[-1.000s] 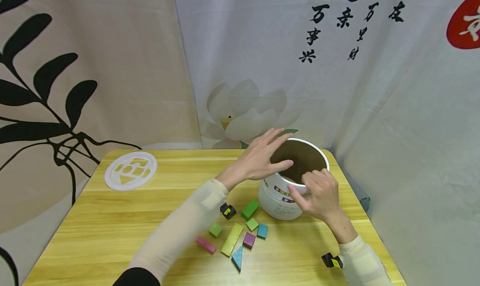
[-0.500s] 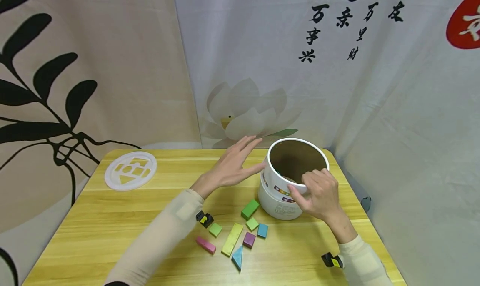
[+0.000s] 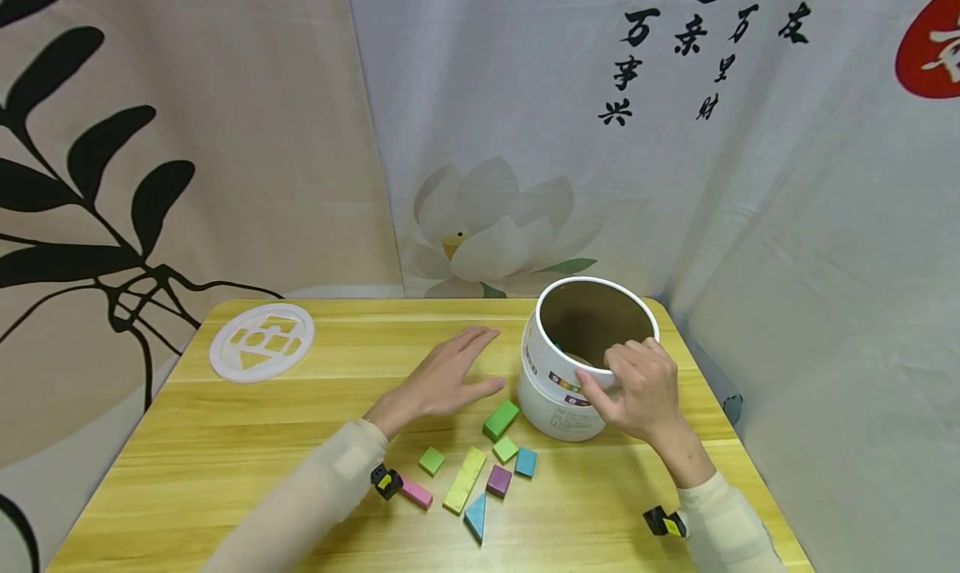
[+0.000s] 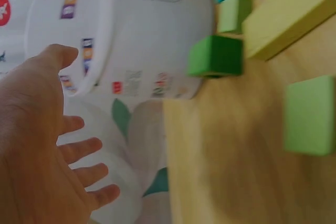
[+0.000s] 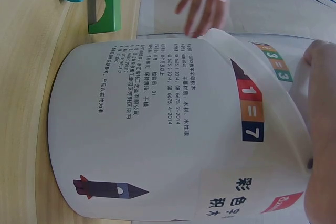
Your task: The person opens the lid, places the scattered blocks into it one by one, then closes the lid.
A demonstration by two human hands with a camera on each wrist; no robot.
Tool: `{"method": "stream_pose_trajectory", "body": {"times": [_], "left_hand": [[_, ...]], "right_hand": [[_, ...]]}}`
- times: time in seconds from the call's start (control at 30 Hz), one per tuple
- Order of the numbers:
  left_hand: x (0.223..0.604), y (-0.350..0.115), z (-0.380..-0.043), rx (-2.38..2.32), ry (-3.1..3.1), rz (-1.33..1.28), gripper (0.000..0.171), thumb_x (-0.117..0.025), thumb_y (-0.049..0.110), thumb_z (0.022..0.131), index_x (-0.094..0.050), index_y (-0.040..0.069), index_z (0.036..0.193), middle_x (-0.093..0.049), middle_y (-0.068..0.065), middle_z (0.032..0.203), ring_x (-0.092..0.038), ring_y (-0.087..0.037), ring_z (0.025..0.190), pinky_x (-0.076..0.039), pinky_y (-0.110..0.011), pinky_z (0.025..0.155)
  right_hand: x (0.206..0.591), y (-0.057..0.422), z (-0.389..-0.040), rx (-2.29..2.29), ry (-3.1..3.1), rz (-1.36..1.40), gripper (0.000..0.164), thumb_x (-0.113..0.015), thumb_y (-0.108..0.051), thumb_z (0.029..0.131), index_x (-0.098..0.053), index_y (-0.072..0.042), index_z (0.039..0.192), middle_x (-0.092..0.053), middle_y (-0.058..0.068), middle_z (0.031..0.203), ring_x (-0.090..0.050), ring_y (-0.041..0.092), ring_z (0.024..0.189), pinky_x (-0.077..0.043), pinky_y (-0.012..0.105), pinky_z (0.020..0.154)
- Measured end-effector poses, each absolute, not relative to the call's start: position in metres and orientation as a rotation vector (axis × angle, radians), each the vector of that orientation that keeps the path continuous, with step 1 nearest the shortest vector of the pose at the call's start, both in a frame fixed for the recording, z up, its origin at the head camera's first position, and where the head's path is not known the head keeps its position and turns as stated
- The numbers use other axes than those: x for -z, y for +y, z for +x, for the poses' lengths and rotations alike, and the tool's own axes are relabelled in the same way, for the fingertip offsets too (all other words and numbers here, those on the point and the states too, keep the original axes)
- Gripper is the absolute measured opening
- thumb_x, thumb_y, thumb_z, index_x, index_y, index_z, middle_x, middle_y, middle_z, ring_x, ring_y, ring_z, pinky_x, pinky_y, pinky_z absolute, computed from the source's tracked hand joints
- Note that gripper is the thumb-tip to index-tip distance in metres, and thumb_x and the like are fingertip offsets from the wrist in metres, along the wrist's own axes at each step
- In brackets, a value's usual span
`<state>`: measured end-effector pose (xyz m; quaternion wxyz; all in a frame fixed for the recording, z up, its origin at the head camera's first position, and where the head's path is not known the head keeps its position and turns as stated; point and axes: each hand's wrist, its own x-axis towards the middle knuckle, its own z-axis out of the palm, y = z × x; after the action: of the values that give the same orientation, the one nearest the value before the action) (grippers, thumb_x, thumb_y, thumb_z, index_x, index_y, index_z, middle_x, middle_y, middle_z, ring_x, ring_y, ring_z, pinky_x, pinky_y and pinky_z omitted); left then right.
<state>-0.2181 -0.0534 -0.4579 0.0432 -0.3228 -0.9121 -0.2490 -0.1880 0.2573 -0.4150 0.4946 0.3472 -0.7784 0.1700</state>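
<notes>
A white bucket (image 3: 558,389) printed with coloured number labels stands at the right of the table, its mouth tipped towards me. My right hand (image 3: 641,389) grips its near rim, fingers over the edge and thumb outside. In the right wrist view the bucket's printed wall (image 5: 157,129) fills the middle. Left of the bucket, my left hand (image 3: 442,381) hovers with fingers extended, holding nothing. Just beyond its thumb lies a dark green block (image 3: 500,420). Close by are a yellow block (image 3: 464,480), a purple block (image 3: 498,481) and a blue triangular block (image 3: 475,519).
Light green blocks (image 3: 431,461), a blue block (image 3: 526,463) and a pink block (image 3: 416,493) lie in the same group. A white disc with shaped cut-outs (image 3: 262,343) lies at the table's far left. Printed cloth (image 3: 480,123) hangs behind the table (image 3: 225,439).
My left hand has moved from over the bucket's mouth to the left and lower, away from the rim. The right hand and bucket have stayed put.
</notes>
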Motion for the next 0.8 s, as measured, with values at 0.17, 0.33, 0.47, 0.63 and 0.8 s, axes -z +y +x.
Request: {"method": "stream_pose_trajectory", "body": {"times": [0.17, 0.33, 0.47, 0.63, 0.8], "left_hand": [[0.477, -0.048, -0.209, 0.721, -2.867, -1.003, 0.085, -0.055, 0.064, 0.097, -0.038, 0.012, 0.162, -0.036, -0.010, 0.162, -0.027, -0.029, 0.148, -0.031, -0.057, 0.116], [0.490, -0.042, -0.201, 0.667, -2.907, -1.031, 0.084, -0.057, 0.064, 0.096, -0.043, 0.010, 0.159, -0.040, -0.014, 0.159, -0.033, -0.033, 0.145, -0.034, -0.056, 0.114], [0.496, -0.037, -0.196, 0.626, -2.934, -1.048, 0.081, -0.058, 0.063, 0.095, -0.047, 0.011, 0.157, -0.045, -0.017, 0.156, -0.040, -0.033, 0.140, -0.037, -0.055, 0.112], [0.502, -0.033, -0.195, 0.596, -2.977, -1.056, 0.080, -0.058, 0.065, 0.095, -0.051, 0.012, 0.154, -0.049, -0.018, 0.152, -0.045, -0.033, 0.137, -0.038, -0.054, 0.112], [0.507, -0.030, -0.197, 0.582, -2.959, -1.085, 0.071, -0.061, 0.063, 0.093, -0.061, 0.015, 0.145, -0.061, -0.011, 0.139, -0.055, -0.026, 0.123, -0.046, -0.048, 0.104]], "right_hand": [[0.416, 0.258, -0.188, -0.414, -1.893, 0.840, 0.049, -0.064, -0.041, 0.083, -0.035, -0.014, 0.055, -0.024, -0.010, 0.052, -0.024, 0.011, 0.047, -0.019, 0.032, 0.046], [0.417, 0.258, -0.188, -0.414, -1.893, 0.839, 0.049, -0.064, -0.041, 0.083, -0.035, -0.014, 0.055, -0.024, -0.010, 0.053, -0.024, 0.011, 0.047, -0.019, 0.032, 0.047], [0.416, 0.258, -0.188, -0.415, -1.891, 0.840, 0.049, -0.064, -0.041, 0.083, -0.035, -0.014, 0.055, -0.024, -0.010, 0.052, -0.024, 0.011, 0.047, -0.019, 0.031, 0.047], [0.416, 0.258, -0.188, -0.417, -1.891, 0.838, 0.049, -0.064, -0.041, 0.083, -0.035, -0.014, 0.054, -0.024, -0.010, 0.052, -0.022, 0.010, 0.048, -0.019, 0.031, 0.047], [0.416, 0.258, -0.188, -0.416, -1.890, 0.838, 0.048, -0.064, -0.040, 0.083, -0.035, -0.014, 0.054, -0.025, -0.010, 0.051, -0.022, 0.009, 0.048, -0.019, 0.031, 0.047]]}}
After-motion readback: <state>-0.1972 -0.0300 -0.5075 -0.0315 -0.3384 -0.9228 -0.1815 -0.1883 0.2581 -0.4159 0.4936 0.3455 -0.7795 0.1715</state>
